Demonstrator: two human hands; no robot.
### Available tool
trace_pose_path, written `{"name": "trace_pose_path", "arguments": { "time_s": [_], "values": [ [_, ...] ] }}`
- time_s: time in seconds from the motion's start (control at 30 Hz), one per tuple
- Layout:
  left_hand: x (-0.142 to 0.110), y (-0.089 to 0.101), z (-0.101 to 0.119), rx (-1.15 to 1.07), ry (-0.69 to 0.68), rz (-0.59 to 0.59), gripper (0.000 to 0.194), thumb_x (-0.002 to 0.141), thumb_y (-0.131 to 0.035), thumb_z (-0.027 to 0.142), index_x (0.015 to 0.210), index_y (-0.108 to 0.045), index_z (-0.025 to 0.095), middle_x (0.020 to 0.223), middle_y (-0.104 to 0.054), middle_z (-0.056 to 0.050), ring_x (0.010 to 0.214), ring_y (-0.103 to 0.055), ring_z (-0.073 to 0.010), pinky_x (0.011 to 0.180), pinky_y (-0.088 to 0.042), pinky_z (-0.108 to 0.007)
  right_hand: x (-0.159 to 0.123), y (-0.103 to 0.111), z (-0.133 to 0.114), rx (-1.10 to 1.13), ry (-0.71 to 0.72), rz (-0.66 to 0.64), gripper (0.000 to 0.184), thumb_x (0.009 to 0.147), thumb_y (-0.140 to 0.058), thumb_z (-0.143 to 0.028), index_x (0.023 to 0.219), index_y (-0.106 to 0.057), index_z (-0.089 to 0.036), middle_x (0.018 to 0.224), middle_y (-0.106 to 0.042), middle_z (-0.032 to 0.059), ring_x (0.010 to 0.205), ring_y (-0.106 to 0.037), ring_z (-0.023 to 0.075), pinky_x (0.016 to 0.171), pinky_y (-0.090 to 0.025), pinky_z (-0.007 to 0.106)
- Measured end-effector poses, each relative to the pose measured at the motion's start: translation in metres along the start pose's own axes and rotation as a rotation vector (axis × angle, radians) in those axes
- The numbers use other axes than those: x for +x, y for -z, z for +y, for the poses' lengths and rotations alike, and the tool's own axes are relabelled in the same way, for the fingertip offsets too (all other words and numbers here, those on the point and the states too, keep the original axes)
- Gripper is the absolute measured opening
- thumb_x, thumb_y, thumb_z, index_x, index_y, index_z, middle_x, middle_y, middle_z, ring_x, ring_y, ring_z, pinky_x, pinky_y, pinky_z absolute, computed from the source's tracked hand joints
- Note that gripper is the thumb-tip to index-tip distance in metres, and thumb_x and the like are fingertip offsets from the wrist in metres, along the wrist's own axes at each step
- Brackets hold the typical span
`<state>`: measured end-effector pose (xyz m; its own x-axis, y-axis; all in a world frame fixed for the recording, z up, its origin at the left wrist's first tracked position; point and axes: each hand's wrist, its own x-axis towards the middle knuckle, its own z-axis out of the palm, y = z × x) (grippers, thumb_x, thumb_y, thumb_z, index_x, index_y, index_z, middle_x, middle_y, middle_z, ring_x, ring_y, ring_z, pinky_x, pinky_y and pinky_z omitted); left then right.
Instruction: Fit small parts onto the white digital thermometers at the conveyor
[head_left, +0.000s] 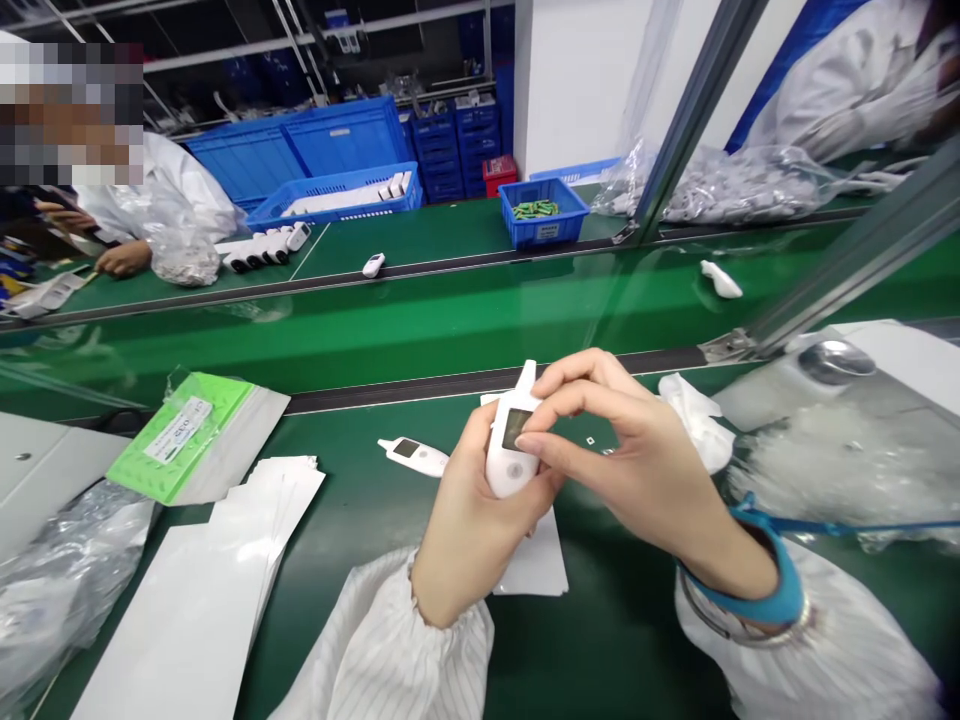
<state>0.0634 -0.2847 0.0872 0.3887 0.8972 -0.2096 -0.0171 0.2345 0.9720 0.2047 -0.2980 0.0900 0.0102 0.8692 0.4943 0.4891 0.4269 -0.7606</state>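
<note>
My left hand is wrapped round a white ear thermometer, its narrow probe tip pointing up and its dark screen facing me. Over the right edge of that screen, my right hand has thumb and index fingertip pressed together. Whatever is between those fingertips is too small to make out. A blue band circles my right wrist. Left of my hands a second ear thermometer lies on the green bench, screen up. White sheets lie under my hands, partly hidden by them.
At left are stacked white sheets, a green packet and clear plastic bags. On the right sit crumpled tissue and a bottle with a metal top. Beyond the green conveyor stands a blue bin; co-workers sit behind.
</note>
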Motion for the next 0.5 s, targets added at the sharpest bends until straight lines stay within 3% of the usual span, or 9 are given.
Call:
{"name": "trace_pose_path", "arguments": {
  "time_s": [0.2,0.5],
  "values": [
    [-0.0006,-0.0023,0.0018,0.024,0.020,0.041,0.041,0.071,-0.074,0.020,0.106,-0.055,0.025,0.056,-0.050,0.010,0.037,-0.037,-0.0050,0.038,-0.034,-0.020,0.0020,-0.0005,0.0008,0.020,-0.003,-0.009,0.009,0.083,-0.068,-0.019,0.077,-0.063,-0.025,0.092,-0.058,0.0014,0.094,-0.059,0.0202,0.091,-0.048,0.043],
    [-0.0017,-0.0003,-0.0010,0.066,-0.043,0.095,0.038,0.067,-0.076,0.018,0.101,-0.061,0.026,0.064,-0.058,0.005,0.065,-0.061,-0.0177,0.055,-0.048,-0.025,0.0027,0.0015,0.0013,0.049,-0.019,-0.017,0.009,0.083,-0.067,-0.020,0.077,-0.064,-0.026,0.090,-0.058,0.0007,0.092,-0.061,0.0192,0.083,-0.052,0.039]
  ]
}}
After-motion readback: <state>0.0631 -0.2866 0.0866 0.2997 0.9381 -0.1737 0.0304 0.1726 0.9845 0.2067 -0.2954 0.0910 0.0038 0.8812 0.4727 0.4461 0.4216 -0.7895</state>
